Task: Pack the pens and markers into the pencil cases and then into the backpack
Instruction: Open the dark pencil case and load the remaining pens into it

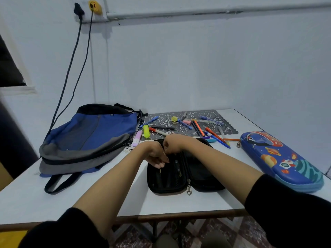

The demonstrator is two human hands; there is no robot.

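Observation:
A black pencil case (184, 174) lies open flat in the middle of the white table (89, 199). My left hand (155, 154) curls its fingers on the case's left half near the far end. My right hand (172, 143) is bunched just above it over the same spot; what it pinches is hidden. Several pens and markers (197, 128) lie scattered on a grey patterned mat (211, 113) behind the case. A blue space-print pencil case (279, 158) lies zipped on the right. A blue and grey backpack (89, 138) lies flat on the left.
A yellow-green highlighter (146, 131) and a pink highlighter (137, 138) lie between the backpack and the mat. Two cables (75, 56) hang from wall sockets down behind the backpack. The table's near edge runs across the bottom, with tiled floor below.

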